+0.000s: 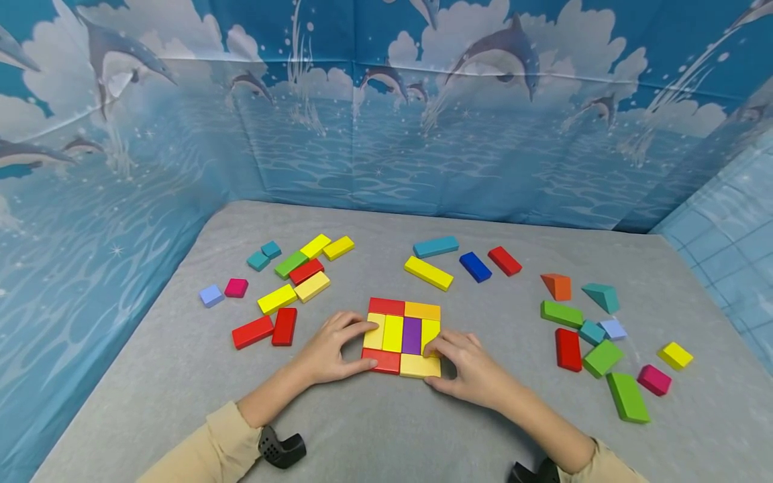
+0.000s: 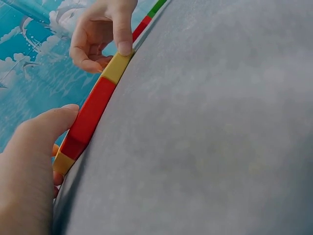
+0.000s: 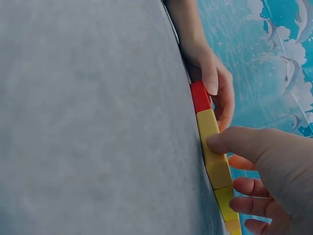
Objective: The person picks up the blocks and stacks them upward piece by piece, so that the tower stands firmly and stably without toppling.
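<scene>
A flat rectangle of coloured blocks [image 1: 392, 333] lies on the grey cloth, laid edge to edge around a purple block [image 1: 412, 335]. My left hand [image 1: 334, 350] is at its left end, index finger at a pale yellow block [image 1: 374, 337] and thumb against the front red block [image 1: 386, 363]. At the right end, my right hand [image 1: 468, 367] touches the yellow block [image 1: 431, 329] with its index finger. Its thumb presses the front pale yellow block [image 3: 213, 156]. In the right wrist view, its other fingers [image 3: 252, 205] are along the side of the rectangle.
Several loose blocks lie left, including a red block [image 1: 284, 327] near the left hand. Behind the rectangle are a long yellow block [image 1: 429, 273] and a blue block [image 1: 475, 267]. Green blocks [image 1: 628, 398] and triangular blocks [image 1: 600, 296] lie right. A dolphin-print curtain [image 1: 386, 154] stands behind.
</scene>
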